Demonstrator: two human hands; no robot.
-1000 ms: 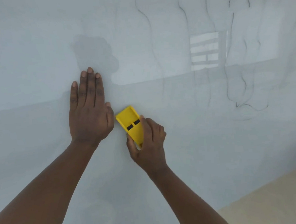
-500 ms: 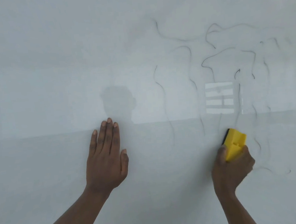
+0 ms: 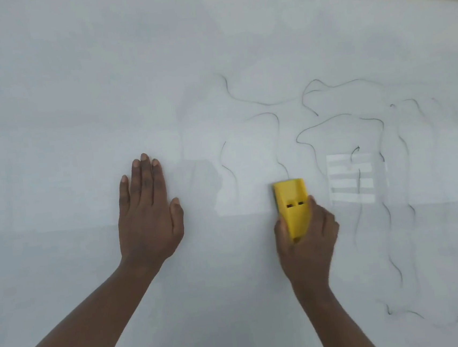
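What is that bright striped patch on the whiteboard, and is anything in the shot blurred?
In the head view, the striped patch is glare, a window-like reflection on the glossy whiteboard; the right hand gripping the yellow eraser is smeared by motion blur, while the left hand, flat on the board, looks sharp; a dim shadowy shape lies between them.

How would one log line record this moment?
work: wiping whiteboard | right hand: grips yellow eraser | left hand: flat on whiteboard | marks: thin black lines
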